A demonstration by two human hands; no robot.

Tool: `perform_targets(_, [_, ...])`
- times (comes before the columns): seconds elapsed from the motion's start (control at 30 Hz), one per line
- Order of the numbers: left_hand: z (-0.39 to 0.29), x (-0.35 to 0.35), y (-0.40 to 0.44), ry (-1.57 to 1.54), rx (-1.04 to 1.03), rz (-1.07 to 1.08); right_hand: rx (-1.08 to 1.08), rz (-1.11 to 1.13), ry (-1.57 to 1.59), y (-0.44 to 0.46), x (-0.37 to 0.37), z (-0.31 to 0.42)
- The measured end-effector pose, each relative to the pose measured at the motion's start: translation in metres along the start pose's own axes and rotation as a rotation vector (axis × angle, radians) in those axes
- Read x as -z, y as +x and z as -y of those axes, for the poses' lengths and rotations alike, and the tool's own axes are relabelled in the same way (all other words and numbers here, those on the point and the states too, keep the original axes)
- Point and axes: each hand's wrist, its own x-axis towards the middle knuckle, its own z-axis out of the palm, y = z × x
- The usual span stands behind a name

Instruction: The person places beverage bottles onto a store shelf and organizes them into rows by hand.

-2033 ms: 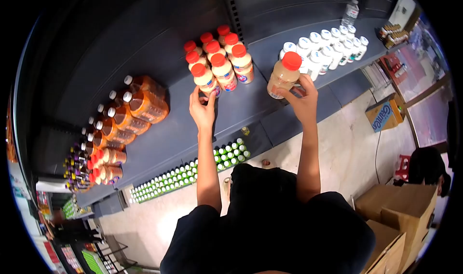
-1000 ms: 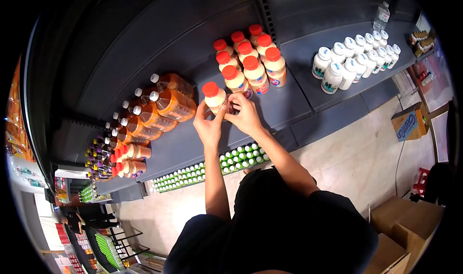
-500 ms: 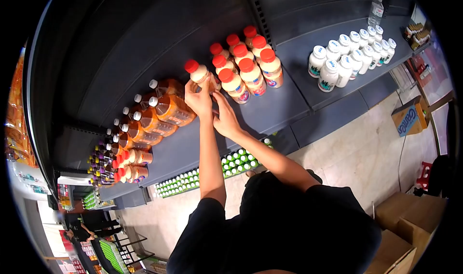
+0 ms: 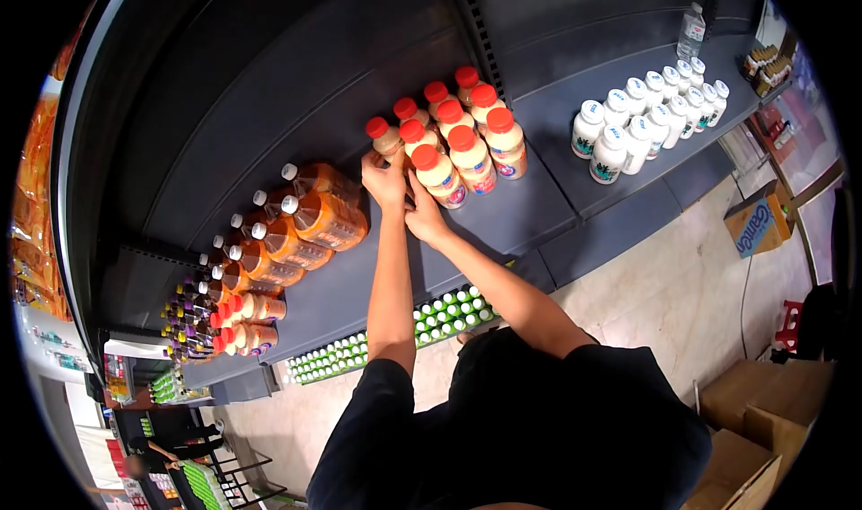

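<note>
A red-capped bottle [image 4: 384,138] of pale cream drink stands at the left end of a group of similar red-capped bottles [image 4: 469,151] on the dark shelf [image 4: 530,200]. My left hand [image 4: 384,183] is closed around its lower left side, fingers wrapped about the body. My right hand [image 4: 425,212] is just below and to the right, its fingertips at the bottle's lower right side, partly hidden behind the front bottles. The base of the held bottle is hidden by my hands, so I cannot tell whether it touches the shelf.
Large orange drink bottles [image 4: 314,223] with white caps stand to the left, beside smaller red-capped bottles [image 4: 256,308]. White bottles [image 4: 611,155] are at the right. Green bottles [image 4: 431,317] line a lower level. Cardboard boxes [image 4: 732,456] sit at lower right. Another person [image 4: 157,452] is far left.
Both hands and the bottle have moved right and lower, up against the group of red-capped bottles. The camera view has shifted slightly. The other person has changed posture.
</note>
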Motion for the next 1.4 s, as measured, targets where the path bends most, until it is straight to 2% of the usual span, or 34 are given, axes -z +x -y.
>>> perform_targets(0.13, [0.018, 0.006, 0.005, -0.016, -0.052, 0.022, 0.037, 0.045, -0.133, 0.007, 0.003, -0.005])
perform_targets(0.27, [0.014, 0.001, 0.008, -0.069, -0.031, 0.215, 0.127, 0.045, -0.152, 0.018, 0.009, -0.035])
perform_targets(0.3, [0.011, 0.003, -0.002, 0.062, -0.012, 0.123, 0.114, 0.031, -0.112, 0.015, 0.012, -0.030])
perform_targets(0.33, [0.008, -0.001, -0.006, -0.002, -0.001, 0.048, 0.146, 0.024, -0.253, 0.021, 0.016, -0.030])
perform_targets(0.4, [0.004, 0.015, -0.030, -0.063, 0.014, -0.105, 0.063, 0.158, -0.277, 0.019, 0.020, -0.016])
perform_targets(0.43, [-0.012, 0.019, -0.032, -0.187, -0.016, -0.088, 0.023, 0.225, -0.292, 0.019, 0.020, 0.000])
perform_targets(0.47, [-0.019, 0.029, -0.053, -0.212, -0.071, -0.108, 0.010, 0.312, -0.125, 0.017, 0.017, 0.008])
perform_targets(0.5, [-0.022, 0.029, -0.071, -0.341, 0.005, -0.115, -0.072, 0.301, -0.083, 0.011, 0.013, 0.019])
perform_targets(0.57, [-0.042, 0.042, -0.093, -0.394, 0.112, -0.111, -0.185, 0.252, 0.079, -0.017, 0.003, 0.033])
perform_targets(0.67, [-0.057, 0.060, -0.114, -0.410, 0.081, -0.141, -0.337, 0.084, 0.346, -0.056, -0.016, 0.065])
perform_targets(0.77, [-0.071, 0.080, -0.126, -0.476, 0.081, -0.129, -0.251, 0.167, 0.387, -0.067, -0.016, 0.019])
perform_targets(0.87, [-0.073, 0.109, -0.138, -0.557, 0.121, -0.130, -0.354, 0.032, 0.366, -0.093, -0.048, 0.069])
perform_targets(0.9, [-0.073, 0.120, -0.139, -0.544, 0.111, -0.141, -0.356, 0.053, 0.343, -0.097, -0.056, 0.071])
perform_targets(1.1, [-0.056, 0.196, -0.134, -0.598, 0.117, -0.242, -0.407, 0.181, 0.340, -0.126, -0.116, 0.045])
perform_targets(1.23, [-0.041, 0.247, -0.120, -0.782, 0.193, -0.351, -0.466, 0.241, 0.305, -0.141, -0.168, 0.041])
perform_targets(1.33, [-0.024, 0.288, -0.114, -0.779, 0.162, -0.443, -0.450, 0.369, 0.264, -0.149, -0.193, 0.018])
perform_targets(1.4, [-0.004, 0.315, -0.111, -0.701, 0.146, -0.544, -0.511, 0.337, 0.197, -0.156, -0.215, 0.013])
